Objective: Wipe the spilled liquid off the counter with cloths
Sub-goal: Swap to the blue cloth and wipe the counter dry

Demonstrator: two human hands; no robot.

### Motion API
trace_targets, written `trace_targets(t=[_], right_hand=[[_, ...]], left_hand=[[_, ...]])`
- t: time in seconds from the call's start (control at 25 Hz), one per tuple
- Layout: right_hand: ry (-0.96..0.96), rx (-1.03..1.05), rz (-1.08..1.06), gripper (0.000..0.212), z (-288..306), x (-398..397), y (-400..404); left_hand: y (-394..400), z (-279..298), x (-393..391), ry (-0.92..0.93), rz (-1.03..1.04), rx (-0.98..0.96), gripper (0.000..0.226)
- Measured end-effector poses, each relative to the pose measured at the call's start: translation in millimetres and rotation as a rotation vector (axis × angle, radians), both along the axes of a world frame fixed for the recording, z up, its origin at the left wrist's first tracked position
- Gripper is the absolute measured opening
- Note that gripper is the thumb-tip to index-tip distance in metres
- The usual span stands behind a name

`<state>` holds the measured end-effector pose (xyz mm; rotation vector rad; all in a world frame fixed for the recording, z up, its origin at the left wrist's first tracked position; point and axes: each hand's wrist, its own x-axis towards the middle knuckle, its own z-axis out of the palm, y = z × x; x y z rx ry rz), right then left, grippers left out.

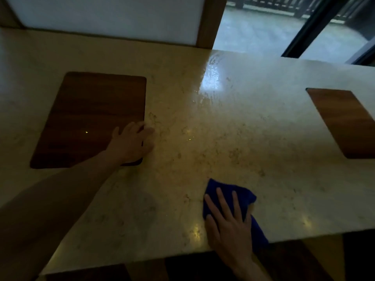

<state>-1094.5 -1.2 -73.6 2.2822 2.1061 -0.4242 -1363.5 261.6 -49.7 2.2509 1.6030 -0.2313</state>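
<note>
A blue cloth (245, 194) lies on the pale stone counter (253, 142) close to its near edge. My right hand (228, 222) lies flat on the cloth with straight, spread fingers pressing it down. My left hand (132, 141) rests on the right edge of a dark wooden board (91, 118), its fingers extending over the board's rim onto the counter. A wet, glossy patch (211, 80) shines on the counter near the far edge, well beyond the cloth.
A second wooden board (345, 122) lies at the right side of the counter. A white panel with wooden framing (209, 23) stands behind the counter. Dark window frames (308, 25) and a railing show at the back right.
</note>
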Motion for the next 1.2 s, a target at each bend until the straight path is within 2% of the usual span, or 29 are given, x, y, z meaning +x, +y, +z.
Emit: trace_targets(t=[0.08, 0.2, 0.4, 0.56, 0.76, 0.88, 0.96, 1.04, 1.2], right_hand=[[-0.063, -0.05, 0.024, 0.052, -1, -19, -23], [-0.105, -0.032, 0.038, 0.053, 0, -33, -11], [-0.023, -0.037, -0.014, 0.051, 0, -37, 82], [0.008, 0.076, -0.123, 0.051, -7, -15, 261], [0.002, 0.073, -0.336, 0.051, -7, 49, 529], [0.004, 0.072, -0.451, 0.052, -6, 57, 632], [0.004, 0.057, -0.518, 0.054, -10, 42, 660], [0.019, 0.064, -0.498, 0.055, -13, 14, 668], [0.031, 0.092, -0.244, 0.053, -10, -18, 640]], left_hand=[[-3, 1, -15, -0.072, 0.094, 0.011, 0.052], [10, 0, -25, -0.066, 0.118, 0.07, 0.053], [74, -9, -42, -0.037, 0.102, 0.16, 0.056], [113, -28, -53, 0.063, 0.076, 0.195, 0.062], [114, -41, -54, 0.146, 0.029, 0.23, 0.066], [114, -45, -55, 0.161, 0.022, 0.251, 0.064], [117, -44, -55, 0.152, 0.007, 0.245, 0.063], [117, -42, -55, 0.13, 0.012, 0.232, 0.062], [117, -38, -54, 0.098, 0.027, 0.212, 0.062]])
